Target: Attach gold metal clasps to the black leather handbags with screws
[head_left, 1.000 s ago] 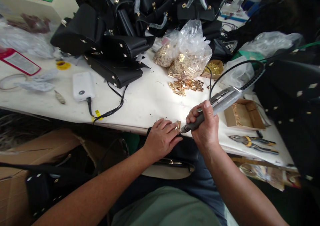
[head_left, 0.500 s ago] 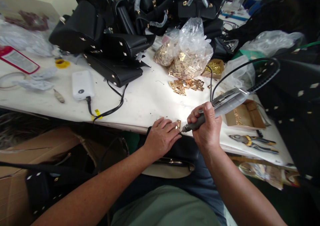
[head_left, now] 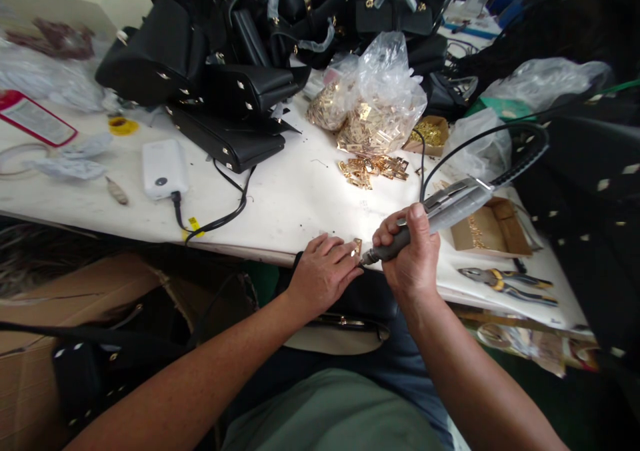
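My right hand (head_left: 415,254) is wrapped round a grey electric screwdriver (head_left: 447,204), its cable looping from the rear end. The tool slants down to the left, its tip beside a small gold metal fitting (head_left: 357,246) at the table's front edge. My left hand (head_left: 323,274) lies palm down with fingers stretched out, pressing near the fitting. Beneath it is a black handbag (head_left: 380,294) with a beige part (head_left: 340,341) and a gold-coloured frame, resting over my lap. My left palm hides part of the bag, and the exact contact at the tip is too small to tell.
Loose gold fittings (head_left: 373,170) lie before clear plastic bags of more (head_left: 383,114). At right are a cardboard box (head_left: 505,228) with small screws and pliers (head_left: 505,284). Black handbags (head_left: 230,134) pile up behind. A white power bank (head_left: 164,168) with a cable sits left.
The screwdriver and my right hand have shifted very slightly left, and its cable loop has dipped a little. My left hand keeps its place.
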A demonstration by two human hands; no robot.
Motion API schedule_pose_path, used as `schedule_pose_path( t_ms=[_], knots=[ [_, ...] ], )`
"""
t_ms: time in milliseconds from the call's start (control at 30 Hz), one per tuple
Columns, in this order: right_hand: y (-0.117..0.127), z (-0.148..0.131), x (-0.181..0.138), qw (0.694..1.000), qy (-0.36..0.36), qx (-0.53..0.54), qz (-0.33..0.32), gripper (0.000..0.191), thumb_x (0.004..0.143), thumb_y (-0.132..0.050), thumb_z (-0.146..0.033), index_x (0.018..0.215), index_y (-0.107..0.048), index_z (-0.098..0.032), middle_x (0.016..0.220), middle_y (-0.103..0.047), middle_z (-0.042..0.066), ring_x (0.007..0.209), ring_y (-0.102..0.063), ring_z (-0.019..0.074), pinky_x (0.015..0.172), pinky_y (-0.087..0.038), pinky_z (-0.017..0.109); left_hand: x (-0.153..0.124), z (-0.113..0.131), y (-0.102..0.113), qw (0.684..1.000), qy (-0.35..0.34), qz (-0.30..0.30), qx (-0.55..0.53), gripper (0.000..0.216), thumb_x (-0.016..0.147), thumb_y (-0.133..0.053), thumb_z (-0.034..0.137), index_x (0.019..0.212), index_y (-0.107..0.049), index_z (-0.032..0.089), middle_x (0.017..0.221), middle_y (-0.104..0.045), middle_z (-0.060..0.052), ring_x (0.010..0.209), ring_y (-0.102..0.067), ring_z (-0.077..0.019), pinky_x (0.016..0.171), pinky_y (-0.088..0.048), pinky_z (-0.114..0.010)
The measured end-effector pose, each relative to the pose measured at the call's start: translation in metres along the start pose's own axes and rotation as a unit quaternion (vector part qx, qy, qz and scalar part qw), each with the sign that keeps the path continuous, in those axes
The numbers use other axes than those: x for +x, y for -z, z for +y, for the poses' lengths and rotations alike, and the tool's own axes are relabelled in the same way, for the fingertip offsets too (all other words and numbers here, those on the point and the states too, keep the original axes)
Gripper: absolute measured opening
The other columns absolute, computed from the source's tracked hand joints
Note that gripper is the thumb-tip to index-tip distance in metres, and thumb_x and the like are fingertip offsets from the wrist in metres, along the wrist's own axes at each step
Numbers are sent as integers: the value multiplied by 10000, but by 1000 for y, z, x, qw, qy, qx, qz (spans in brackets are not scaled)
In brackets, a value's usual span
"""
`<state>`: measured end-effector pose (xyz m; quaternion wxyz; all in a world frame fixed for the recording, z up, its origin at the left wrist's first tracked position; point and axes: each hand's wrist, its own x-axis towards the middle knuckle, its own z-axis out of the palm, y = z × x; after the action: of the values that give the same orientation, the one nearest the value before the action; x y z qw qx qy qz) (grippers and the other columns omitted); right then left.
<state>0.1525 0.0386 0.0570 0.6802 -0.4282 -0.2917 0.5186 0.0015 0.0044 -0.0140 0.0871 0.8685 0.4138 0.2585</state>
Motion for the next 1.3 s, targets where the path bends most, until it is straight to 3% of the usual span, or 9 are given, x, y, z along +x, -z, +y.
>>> schedule_pose_path(
  t_ms=[1300],
  knots=[
    [0,1,-3,1000,15,19,-4,418,837,-773,-492,711,-499,-202,597,-464,-74,463,-451,78,457,-405,219,1,0,-1,1000,2,10,2,211,1007,-592,376,1114,-716,243,1298,-711,-11,1179,-590,-241,1082,-421,-465]
  ],
)
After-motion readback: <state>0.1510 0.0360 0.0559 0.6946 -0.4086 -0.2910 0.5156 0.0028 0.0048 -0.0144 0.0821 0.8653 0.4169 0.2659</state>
